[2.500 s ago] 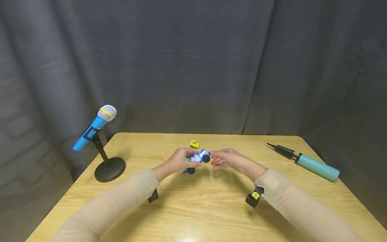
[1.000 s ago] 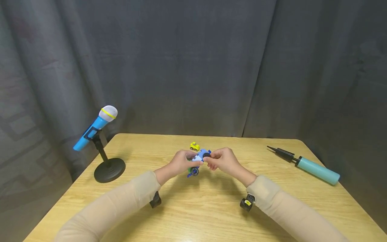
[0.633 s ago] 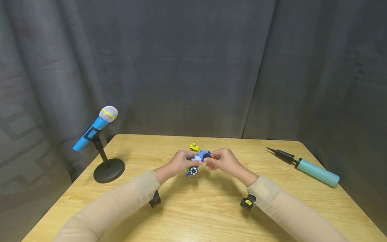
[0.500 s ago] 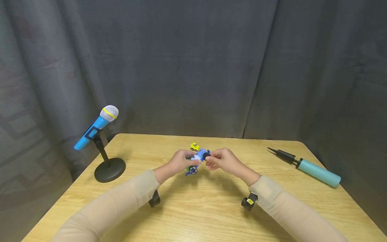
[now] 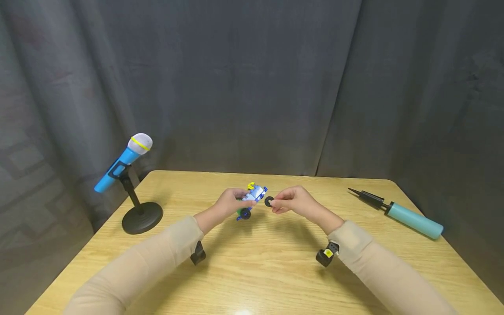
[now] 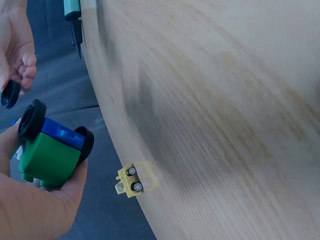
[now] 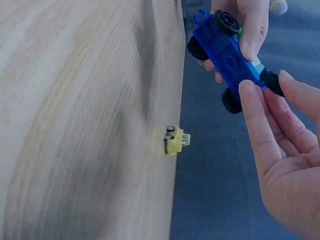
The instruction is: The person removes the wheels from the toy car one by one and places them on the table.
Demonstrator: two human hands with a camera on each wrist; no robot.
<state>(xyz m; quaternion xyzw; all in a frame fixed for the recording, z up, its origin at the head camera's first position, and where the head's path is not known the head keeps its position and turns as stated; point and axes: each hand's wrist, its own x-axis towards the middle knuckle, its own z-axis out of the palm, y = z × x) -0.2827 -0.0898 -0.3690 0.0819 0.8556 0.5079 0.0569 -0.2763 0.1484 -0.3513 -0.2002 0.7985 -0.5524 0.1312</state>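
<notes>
My left hand [image 5: 239, 202] grips a small blue, white and green brick toy car [image 5: 252, 197] above the middle of the wooden table [image 5: 252, 275]. The car [image 6: 50, 150] rests tilted in my left palm, its blue underside [image 7: 224, 49] facing the right wrist view. My right hand [image 5: 275, 203] pinches a loose black wheel [image 5: 269, 201] just to the right of the car, a small gap apart. The wheel [image 6: 10, 94] sits at my right fingertips. A tiny yellow toy car [image 5: 250, 186] stands on the table behind my hands, partly hidden.
A blue toy microphone [image 5: 122, 162] leans on a black round-based stand [image 5: 141, 217] at the table's left edge. A teal hand pump [image 5: 409, 216] with a black nozzle lies at the right edge. Dark curtains hang behind the table.
My right hand has drawn away to the right with a black wheel that sat on the car before. My left hand has lifted and tilted the car slightly.
</notes>
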